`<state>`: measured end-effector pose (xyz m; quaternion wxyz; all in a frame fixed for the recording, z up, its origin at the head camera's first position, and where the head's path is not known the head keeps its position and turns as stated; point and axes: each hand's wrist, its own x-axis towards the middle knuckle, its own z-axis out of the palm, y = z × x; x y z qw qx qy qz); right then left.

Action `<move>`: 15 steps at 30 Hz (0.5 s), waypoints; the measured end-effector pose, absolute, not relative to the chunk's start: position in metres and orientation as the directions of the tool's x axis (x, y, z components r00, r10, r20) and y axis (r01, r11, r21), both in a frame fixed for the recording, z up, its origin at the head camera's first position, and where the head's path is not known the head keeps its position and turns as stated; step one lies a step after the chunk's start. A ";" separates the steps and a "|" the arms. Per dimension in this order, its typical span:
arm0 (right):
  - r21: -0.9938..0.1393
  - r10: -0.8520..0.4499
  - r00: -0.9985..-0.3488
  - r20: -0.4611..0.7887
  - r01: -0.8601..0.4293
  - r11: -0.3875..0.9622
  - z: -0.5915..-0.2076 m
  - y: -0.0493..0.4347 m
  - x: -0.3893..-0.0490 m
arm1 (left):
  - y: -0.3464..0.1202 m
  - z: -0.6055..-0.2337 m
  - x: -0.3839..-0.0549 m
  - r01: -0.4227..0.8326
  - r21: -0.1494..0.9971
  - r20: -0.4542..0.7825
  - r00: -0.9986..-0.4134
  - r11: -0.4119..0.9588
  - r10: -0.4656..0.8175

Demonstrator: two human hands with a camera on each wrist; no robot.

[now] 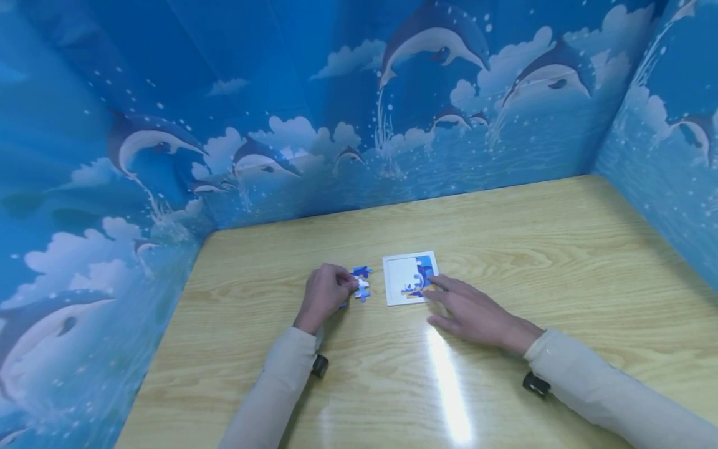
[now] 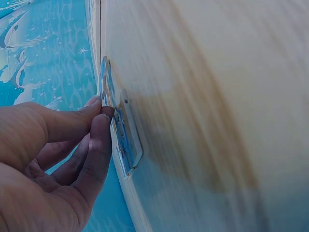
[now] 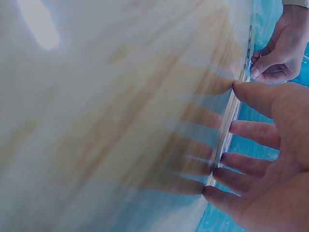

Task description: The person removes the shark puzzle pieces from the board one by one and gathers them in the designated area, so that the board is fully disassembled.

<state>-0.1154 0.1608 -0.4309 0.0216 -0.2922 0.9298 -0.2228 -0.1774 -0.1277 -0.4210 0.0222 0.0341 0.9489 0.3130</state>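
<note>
My left hand (image 1: 325,296) pinches a small jigsaw puzzle piece (image 1: 361,284) between thumb and fingertips, over a few loose blue pieces (image 1: 361,271). In the left wrist view the held piece is mostly hidden behind the fingertips (image 2: 99,116). To the right lies a square white puzzle frame (image 1: 386,282). Blue, white and orange pieces (image 1: 424,267) fill its right side and lower part; its upper left shows bare white. My right hand (image 1: 473,312) has its fingers spread and straight, with fingertips on the frame's right edge and the table beside it.
Both hands are over a wood-grain table (image 1: 561,249), which carries a bright glare streak near the front. A blue curtain with dolphins (image 1: 314,162) stands along the back and sides. Black wrist cameras (image 1: 320,366) sit below the sleeves.
</note>
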 end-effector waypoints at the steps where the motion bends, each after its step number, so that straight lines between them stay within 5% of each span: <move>1: -0.425 -0.554 -0.828 0.093 -0.536 0.730 -0.431 0.161 -0.115 | -0.128 -0.421 -0.178 0.049 0.592 -0.023 -0.997 0.805 0.078; 15: -0.423 -0.550 -0.832 0.075 -0.526 0.738 -0.430 0.160 -0.115 | -0.128 -0.419 -0.177 0.046 0.588 -0.020 -0.997 0.807 0.071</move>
